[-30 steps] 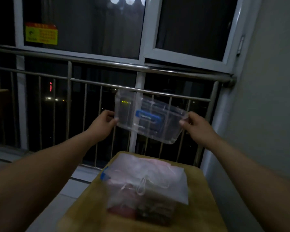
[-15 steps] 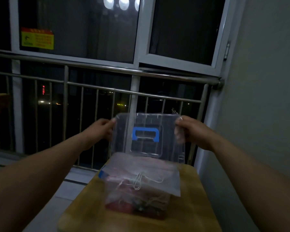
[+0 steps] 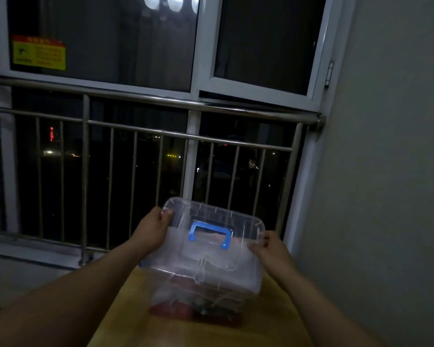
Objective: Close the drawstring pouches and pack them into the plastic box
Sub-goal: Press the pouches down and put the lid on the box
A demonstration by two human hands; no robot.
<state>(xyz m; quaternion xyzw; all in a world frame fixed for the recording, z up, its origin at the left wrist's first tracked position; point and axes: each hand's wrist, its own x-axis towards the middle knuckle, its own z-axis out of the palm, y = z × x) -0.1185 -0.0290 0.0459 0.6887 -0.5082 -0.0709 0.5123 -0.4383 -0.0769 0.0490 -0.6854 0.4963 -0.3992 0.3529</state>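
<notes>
two bare hands hold a clear lid (image 3: 218, 214) by its short ends over the plastic box (image 3: 246, 284), which stands on a yellowish wooden table (image 3: 278, 321) near the wall (image 3: 386, 171) on the right. the left hand (image 3: 152, 234) grips the far-left end, thumb on top of the rim and fingers curled under it. the right hand (image 3: 269, 250) pinches the near-right end between thumb and curled fingers. the lid's long axis runs left to right across the view, its right end slanting a little toward the person. its top faces up and toward the camera, far edge higher than near edge. a blue handle (image 3: 209, 232) lies along that axis in the middle. whether the lid touches the box rim cannot be told. through the clear walls show pale pouches (image 3: 211, 261) with thin white drawstrings, and darker red ones low down. behind stand a metal railing (image 3: 135, 131) and a dark window (image 3: 110, 46) with a yellow sticker (image 3: 39, 53).
</notes>
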